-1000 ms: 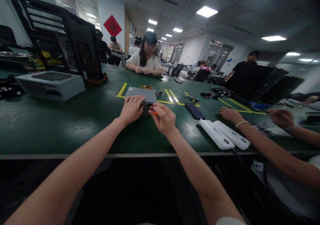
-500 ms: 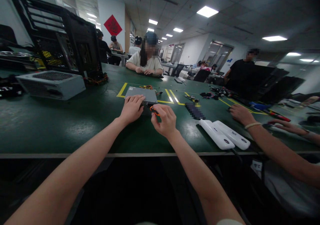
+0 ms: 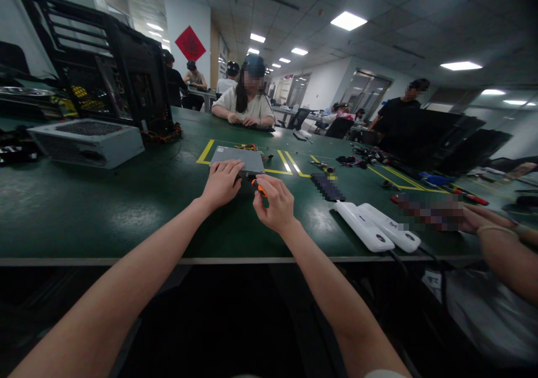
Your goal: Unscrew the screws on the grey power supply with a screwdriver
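A grey power supply unit point(image 3: 247, 157) lies flat on the green table in front of me, with coloured cables point(image 3: 247, 147) at its far side. My left hand point(image 3: 222, 182) grips its near left corner, fingers over the top and thumb by the front face. My right hand point(image 3: 275, 201) is closed in a pinch around an orange and black screwdriver point(image 3: 259, 186). The screwdriver's front end points at the near side of the unit; its tip is too small and dark to make out.
Another power supply unit point(image 3: 88, 140) and a black computer case point(image 3: 109, 70) stand at left. To the right lie a phone point(image 3: 328, 186) and two white power banks point(image 3: 365, 227). A co-worker's hands point(image 3: 479, 215) hold a blurred object further right. A person point(image 3: 247, 98) sits opposite.
My left hand and the unit stay put; my right hand has turned slightly around the screwdriver. The co-worker's hand at right has drawn back, now with a blurred reddish object.
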Tool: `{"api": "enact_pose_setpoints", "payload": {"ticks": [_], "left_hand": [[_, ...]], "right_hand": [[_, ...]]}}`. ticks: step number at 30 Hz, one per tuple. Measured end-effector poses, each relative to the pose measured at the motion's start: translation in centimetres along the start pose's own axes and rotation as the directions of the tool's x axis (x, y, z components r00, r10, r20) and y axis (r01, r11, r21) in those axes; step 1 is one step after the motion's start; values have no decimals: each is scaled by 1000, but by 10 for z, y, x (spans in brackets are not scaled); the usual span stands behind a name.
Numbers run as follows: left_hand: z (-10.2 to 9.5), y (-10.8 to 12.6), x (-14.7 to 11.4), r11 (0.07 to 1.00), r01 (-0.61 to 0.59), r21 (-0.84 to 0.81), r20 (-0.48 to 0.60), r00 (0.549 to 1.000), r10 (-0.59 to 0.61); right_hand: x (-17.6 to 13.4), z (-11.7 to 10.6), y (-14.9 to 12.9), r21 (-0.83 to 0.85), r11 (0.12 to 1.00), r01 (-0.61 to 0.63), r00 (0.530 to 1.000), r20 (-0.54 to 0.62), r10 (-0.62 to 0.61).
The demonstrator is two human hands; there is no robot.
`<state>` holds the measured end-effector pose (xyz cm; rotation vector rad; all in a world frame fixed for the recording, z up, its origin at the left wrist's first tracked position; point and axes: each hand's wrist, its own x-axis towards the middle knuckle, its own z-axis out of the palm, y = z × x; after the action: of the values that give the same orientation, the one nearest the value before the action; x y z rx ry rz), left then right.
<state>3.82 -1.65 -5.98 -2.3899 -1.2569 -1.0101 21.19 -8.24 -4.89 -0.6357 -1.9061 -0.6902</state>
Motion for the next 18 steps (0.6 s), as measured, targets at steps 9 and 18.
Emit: {"api": "enact_pose_setpoints", "payload": {"ticks": [9,18], "left_hand": [[1,-1,0,1000,-9,-2,-9,1000,9],[1,0,0,1000,3,-6,-1,1000,-3]], "right_hand": [[-3,1,2,-36,999,0,1000,7,0],[-4,0,2,-42,999,-27,1000,-9,27]]}}
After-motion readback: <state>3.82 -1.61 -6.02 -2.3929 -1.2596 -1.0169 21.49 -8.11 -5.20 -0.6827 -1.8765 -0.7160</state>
